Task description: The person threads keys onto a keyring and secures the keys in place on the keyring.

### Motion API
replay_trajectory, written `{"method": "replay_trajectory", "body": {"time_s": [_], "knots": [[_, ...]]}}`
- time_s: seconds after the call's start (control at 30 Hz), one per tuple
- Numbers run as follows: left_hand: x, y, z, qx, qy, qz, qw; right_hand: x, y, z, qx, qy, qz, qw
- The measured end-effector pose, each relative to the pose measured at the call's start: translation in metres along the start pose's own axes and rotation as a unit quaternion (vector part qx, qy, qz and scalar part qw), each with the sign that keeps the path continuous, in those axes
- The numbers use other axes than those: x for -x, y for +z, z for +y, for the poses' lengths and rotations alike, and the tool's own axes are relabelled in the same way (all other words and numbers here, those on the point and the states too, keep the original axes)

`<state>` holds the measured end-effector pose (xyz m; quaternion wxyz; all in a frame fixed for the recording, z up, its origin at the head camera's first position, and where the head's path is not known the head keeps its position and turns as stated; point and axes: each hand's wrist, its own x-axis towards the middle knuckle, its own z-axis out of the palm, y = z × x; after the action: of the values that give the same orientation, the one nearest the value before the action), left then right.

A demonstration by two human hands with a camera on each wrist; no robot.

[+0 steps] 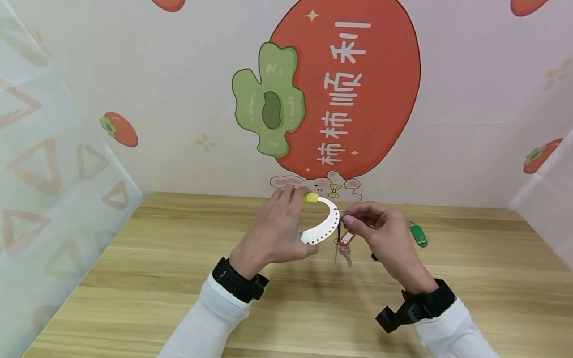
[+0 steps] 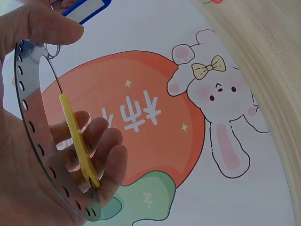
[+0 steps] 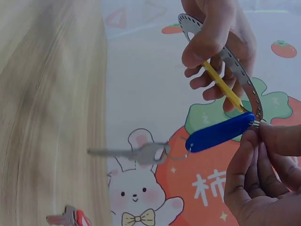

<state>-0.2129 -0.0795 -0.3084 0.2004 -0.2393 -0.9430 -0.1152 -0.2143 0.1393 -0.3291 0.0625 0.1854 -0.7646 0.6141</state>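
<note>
My left hand (image 1: 277,229) grips a crescent-shaped metal key holder (image 1: 333,220) with a row of holes and a yellow bar (image 2: 77,141), thumb at one end and fingers at the other. A small metal ring (image 3: 254,124) at the end of a blue key tag (image 3: 221,133) is pinched by my right hand (image 3: 268,174), close beside the crescent's edge. From the tag's other end hangs a key (image 3: 141,153). Whether the small ring is hooked to the holder cannot be told.
On the wooden table (image 1: 304,328), a red key tag (image 1: 346,239) with a key lies below the hands, and a green key tag (image 1: 418,235) to the right. A small black item (image 1: 374,257) is partly hidden by my right hand. A printed backdrop (image 1: 198,80) stands behind.
</note>
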Motion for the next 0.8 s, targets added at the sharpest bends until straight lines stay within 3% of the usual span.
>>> {"method": "replay_trajectory", "body": {"time_s": [0.5, 0.8], "knots": [[-0.0006, -0.0014, 0.002, -0.004, 0.013, 0.013, 0.9998, 0.0001, -0.0008, -0.0003, -0.066, 0.014, -0.014, 0.998], [-0.0004, -0.0015, 0.0019, -0.01, 0.037, 0.017, 0.9991, -0.0007, -0.0043, -0.0011, -0.139, 0.032, -0.063, 0.988]]}}
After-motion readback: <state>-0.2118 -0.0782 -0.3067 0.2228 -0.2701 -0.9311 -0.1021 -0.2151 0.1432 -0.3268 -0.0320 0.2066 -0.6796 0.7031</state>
